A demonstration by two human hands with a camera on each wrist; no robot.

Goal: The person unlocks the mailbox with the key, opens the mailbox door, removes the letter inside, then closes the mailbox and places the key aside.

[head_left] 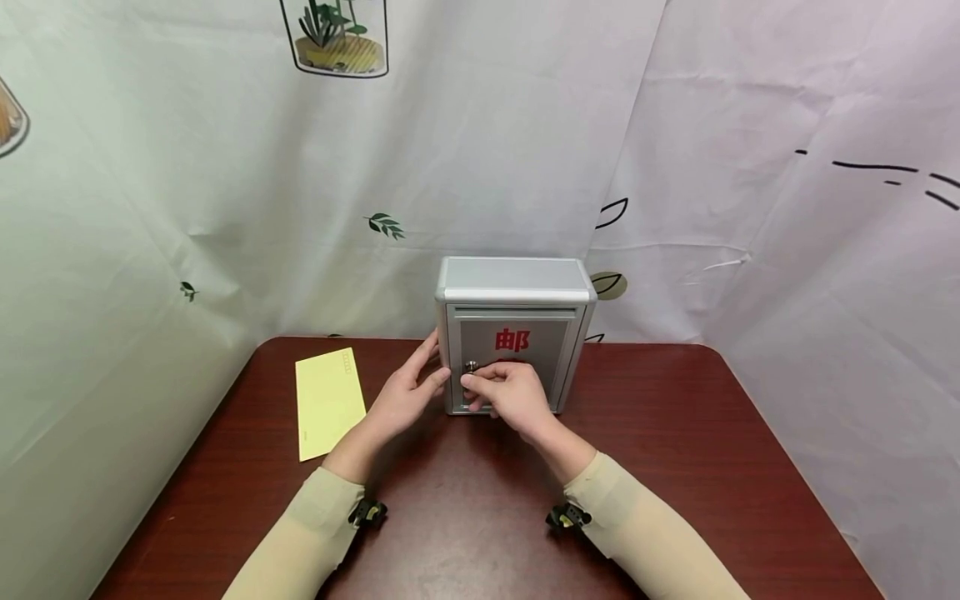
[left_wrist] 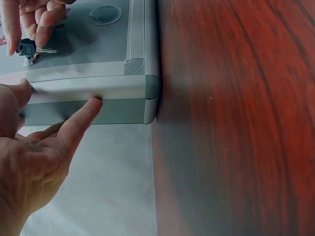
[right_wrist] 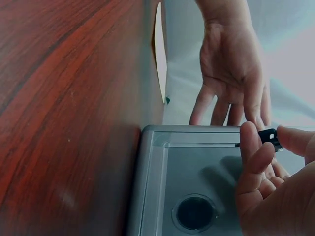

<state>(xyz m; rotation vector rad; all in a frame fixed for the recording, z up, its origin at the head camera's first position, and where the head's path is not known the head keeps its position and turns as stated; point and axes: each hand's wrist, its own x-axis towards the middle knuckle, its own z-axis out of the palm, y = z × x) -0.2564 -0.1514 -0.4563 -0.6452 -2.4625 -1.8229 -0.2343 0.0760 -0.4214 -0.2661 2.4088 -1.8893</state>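
Note:
A silver metal mailbox (head_left: pixel 516 282) with a red character on its front door stands upright on the table. My left hand (head_left: pixel 405 396) steadies its left side, fingers extended and touching the edge; the left wrist view shows the index fingertip on the side frame. My right hand (head_left: pixel 516 393) is at the left part of the door, just by the round lock (head_left: pixel 471 367). Between its thumb and fingers it pinches a black-headed key (left_wrist: pixel 26 47), whose metal blade points along the door. Whether any key sits in the lock I cannot tell.
A yellow envelope (head_left: pixel 328 404) lies flat on the dark red table (head_left: pixel 660 433), left of the mailbox. Behind the table hangs a pale printed cloth (head_left: pixel 510 150). A round window (right_wrist: pixel 195 212) is on the lower door.

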